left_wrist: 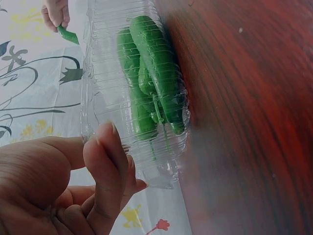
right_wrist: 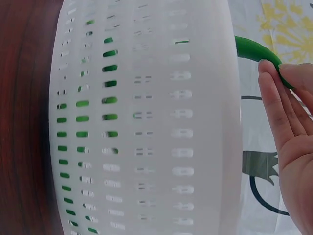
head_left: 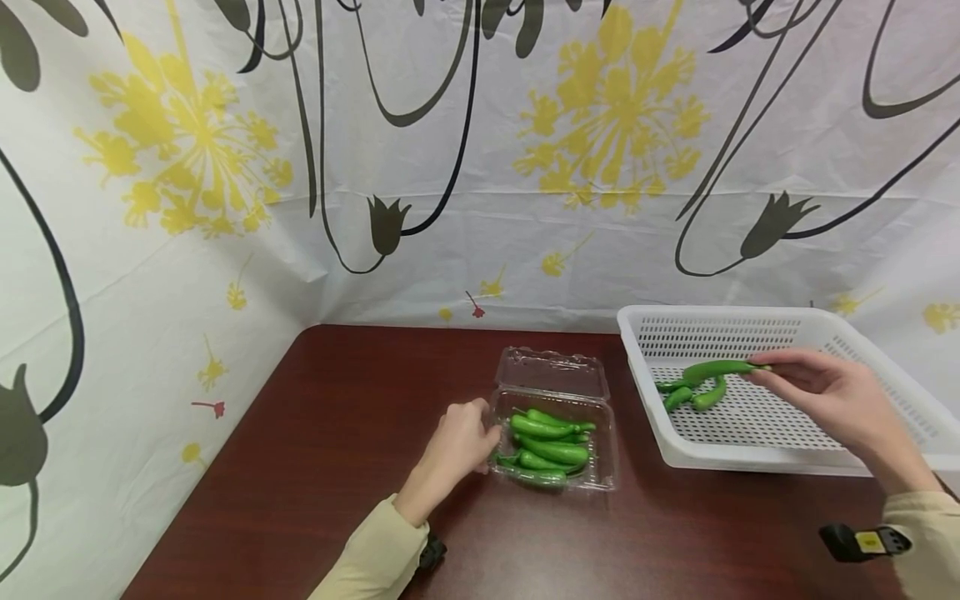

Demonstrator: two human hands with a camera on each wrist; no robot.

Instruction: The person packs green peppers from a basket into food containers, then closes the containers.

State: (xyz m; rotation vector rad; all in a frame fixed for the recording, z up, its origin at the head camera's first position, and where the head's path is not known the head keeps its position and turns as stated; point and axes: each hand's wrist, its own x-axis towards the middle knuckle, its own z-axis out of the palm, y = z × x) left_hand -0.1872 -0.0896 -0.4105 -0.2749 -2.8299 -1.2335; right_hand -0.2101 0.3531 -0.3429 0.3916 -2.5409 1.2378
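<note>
My right hand [head_left: 847, 396] pinches a long green chili pepper [head_left: 716, 368] by its stem end, above the white perforated basket [head_left: 652, 433]. Under it, several green peppers [head_left: 678, 398] lie at the basket's left side. The right wrist view shows the fingers and thumb together on the held pepper [right_wrist: 257, 50], beyond the basket wall [right_wrist: 215, 122]. On the left, my left hand [head_left: 461, 437] grips the left edge of a clear plastic clamshell container [head_left: 606, 467], its lid [head_left: 551, 375] folded back. Several green peppers [head_left: 555, 450] lie side by side in it.
Both containers stand on a dark red-brown wooden table [head_left: 337, 417], the basket to the right of the clamshell. A white cloth [head_left: 442, 167] with printed flowers hangs behind the table and along its left side.
</note>
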